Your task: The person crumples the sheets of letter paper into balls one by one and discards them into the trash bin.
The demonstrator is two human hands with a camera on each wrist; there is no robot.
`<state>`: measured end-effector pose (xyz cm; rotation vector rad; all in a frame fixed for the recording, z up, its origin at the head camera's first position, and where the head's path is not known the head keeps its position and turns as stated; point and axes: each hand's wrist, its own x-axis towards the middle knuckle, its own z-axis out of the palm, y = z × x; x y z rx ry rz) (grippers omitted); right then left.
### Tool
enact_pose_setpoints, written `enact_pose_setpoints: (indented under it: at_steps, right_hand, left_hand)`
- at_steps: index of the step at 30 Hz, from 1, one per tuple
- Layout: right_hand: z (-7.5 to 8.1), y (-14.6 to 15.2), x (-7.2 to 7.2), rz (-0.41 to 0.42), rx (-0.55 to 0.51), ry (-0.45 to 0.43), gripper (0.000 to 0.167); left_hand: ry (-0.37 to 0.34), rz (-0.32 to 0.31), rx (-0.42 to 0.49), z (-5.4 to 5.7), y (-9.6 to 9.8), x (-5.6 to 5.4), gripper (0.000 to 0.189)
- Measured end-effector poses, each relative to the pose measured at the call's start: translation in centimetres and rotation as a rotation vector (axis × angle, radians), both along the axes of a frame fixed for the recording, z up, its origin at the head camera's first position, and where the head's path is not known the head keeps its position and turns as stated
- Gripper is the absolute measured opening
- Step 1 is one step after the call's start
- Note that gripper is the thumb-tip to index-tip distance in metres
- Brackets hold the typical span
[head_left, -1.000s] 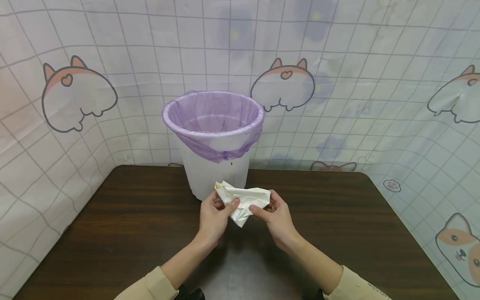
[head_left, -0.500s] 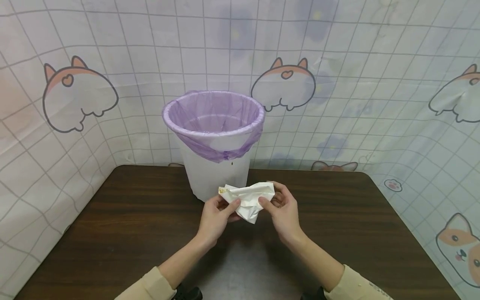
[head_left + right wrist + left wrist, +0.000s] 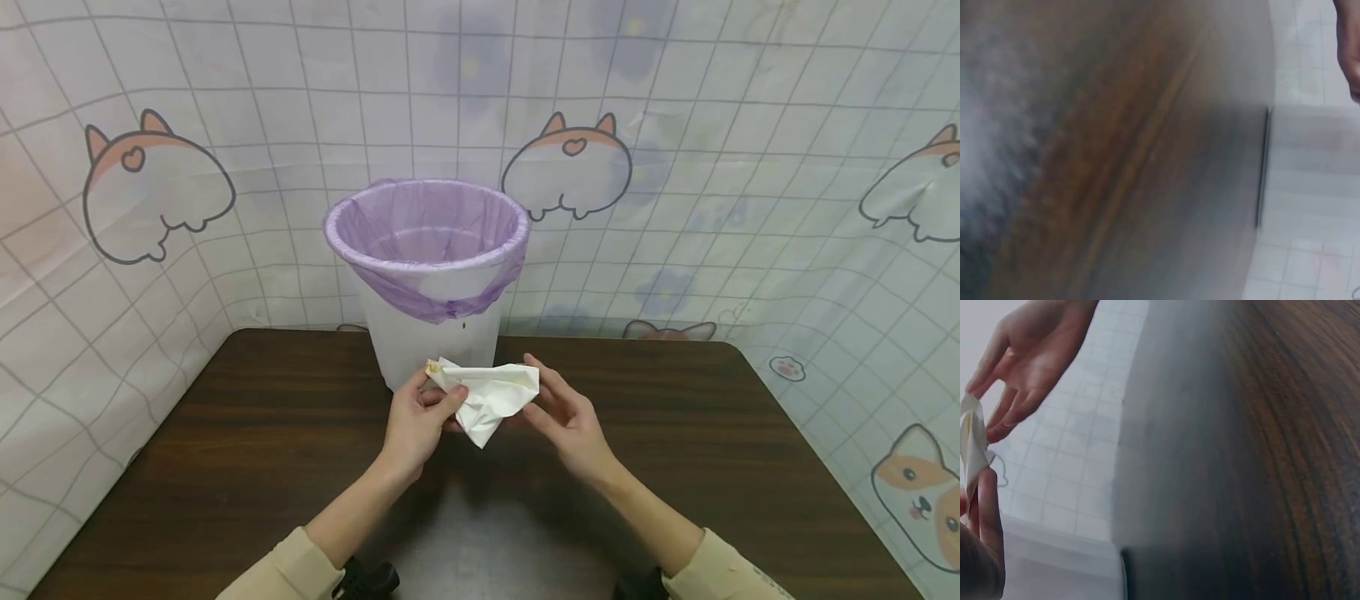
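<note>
In the head view, a folded white paper tissue with a yellow-brown stain at its left corner is held above the table, in front of the trash bin. My left hand pinches its left part, thumb on top and fingers beneath. At the right edge of the tissue, my right hand has its fingers spread and loosened, tips at or beside the paper. The left wrist view catches the tissue edge-on between my left hand below and my right hand above. Only a sliver of a hand appears in the right wrist view.
A white trash bin with a purple liner bag folded over its rim stands at the back of the dark wooden table. Behind hangs a white grid-patterned cloth with cartoon corgis.
The tissue shifted right, then back left with my left hand still pinching it. My right hand's thumb has come off the top of the tissue and its fingers have spread.
</note>
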<state>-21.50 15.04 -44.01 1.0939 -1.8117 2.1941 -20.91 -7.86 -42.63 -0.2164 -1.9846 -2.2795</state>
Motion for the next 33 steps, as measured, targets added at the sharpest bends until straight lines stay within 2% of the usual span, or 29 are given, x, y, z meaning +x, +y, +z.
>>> enact_pose_setpoints:
  at_steps: [7,10,13,17,20,22,28,31,33]
  right_hand:
    - [0.6,1.0,-0.9,0.112,-0.021,0.136,0.041]
    - [1.1,1.1,-1.0,0.18,-0.021,0.148,0.034]
    - [1.6,1.1,-0.8,0.206,0.017,0.124,0.03]
    - [1.9,1.2,-0.4,0.169,0.072,0.087,0.036]
    - [1.6,1.3,-0.2,0.125,0.102,0.095,0.037]
    - [1.5,1.2,-0.1,0.104,0.128,0.1,0.03]
    - [1.6,1.1,-0.1,0.016,0.214,0.137,0.017]
    - [1.8,0.8,0.0,-0.011,0.247,0.14,0.017]
    - [2.1,0.6,0.2,-0.026,0.269,0.13,0.022]
  left_hand:
    - [-0.021,-0.091,-0.038,0.8,-0.6,0.2,0.041]
    - [-0.02,-0.135,-0.063,1.1,-0.9,0.4,0.037]
    - [-0.019,-0.171,-0.097,1.4,-0.9,0.5,0.034]
    - [-0.014,-0.182,-0.142,1.6,-0.9,0.3,0.04]
    - [-0.003,-0.152,-0.172,1.6,-1.0,0.3,0.052]
    - [0.012,-0.121,-0.193,1.5,-1.0,0.3,0.056]
    - [0.109,-0.094,-0.254,1.2,-1.1,0.6,0.034]
    - [0.166,-0.089,-0.304,1.1,-1.0,0.4,0.027]
    - [0.195,-0.079,-0.334,1.1,-1.0,0.4,0.026]
